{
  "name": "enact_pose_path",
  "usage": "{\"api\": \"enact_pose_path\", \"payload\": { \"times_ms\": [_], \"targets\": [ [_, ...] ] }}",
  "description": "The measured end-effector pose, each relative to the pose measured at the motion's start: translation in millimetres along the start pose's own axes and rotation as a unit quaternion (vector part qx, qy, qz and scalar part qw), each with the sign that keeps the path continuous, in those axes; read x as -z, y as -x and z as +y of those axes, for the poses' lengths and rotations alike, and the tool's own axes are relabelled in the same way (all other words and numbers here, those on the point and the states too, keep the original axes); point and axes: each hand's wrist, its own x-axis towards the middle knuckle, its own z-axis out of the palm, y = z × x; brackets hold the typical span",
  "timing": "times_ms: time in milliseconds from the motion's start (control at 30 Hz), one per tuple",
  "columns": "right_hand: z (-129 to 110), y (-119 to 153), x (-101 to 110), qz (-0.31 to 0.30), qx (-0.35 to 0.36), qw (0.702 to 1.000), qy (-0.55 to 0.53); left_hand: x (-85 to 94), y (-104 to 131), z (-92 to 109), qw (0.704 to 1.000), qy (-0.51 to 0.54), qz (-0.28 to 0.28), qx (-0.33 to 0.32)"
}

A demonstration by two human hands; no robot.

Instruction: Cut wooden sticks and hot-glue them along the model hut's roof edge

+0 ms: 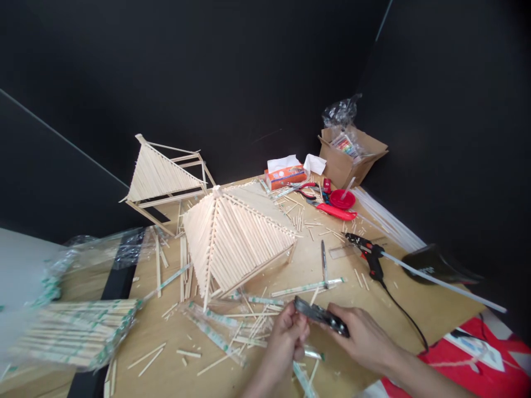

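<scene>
My right hand (360, 334) is closed around a black plier-like tool (327, 319) with a grey head, pointing left. My left hand (288, 331) is pinched beside that head. A short, pale wooden stick (314, 296) pokes up past the tool and appears to run down into the left fingers, though its lower part is hidden. Just beyond my hands stands a model hut (244, 237) with a peaked roof of wooden sticks. Behind it at left is a second frame (164, 177), with one visible roof face covered. Loose sticks and wrapped chopsticks (219, 337) lie around my left hand.
A glue gun (367, 251) with a long glue stick and cable lies at right. Behind it are a red utility knife (337, 211), a red dish (342, 198), a tissue pack (286, 177) and a cardboard box (338, 160). Packed chopsticks (78, 334) lie left; a pen (324, 262) lies mid-table.
</scene>
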Motion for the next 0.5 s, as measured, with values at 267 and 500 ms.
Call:
{"api": "enact_pose_path", "payload": {
  "times_ms": [267, 500],
  "targets": [
    [20, -13, 12, -0.074, -0.051, 0.995, -0.032, -7.4, -23, -14, 0.998, 0.025, 0.034, 0.045],
    [40, -37, 10, -0.13, -0.055, 0.987, -0.076, -1.8, -39, -23, 0.996, 0.032, 0.065, 0.061]
  ]
}}
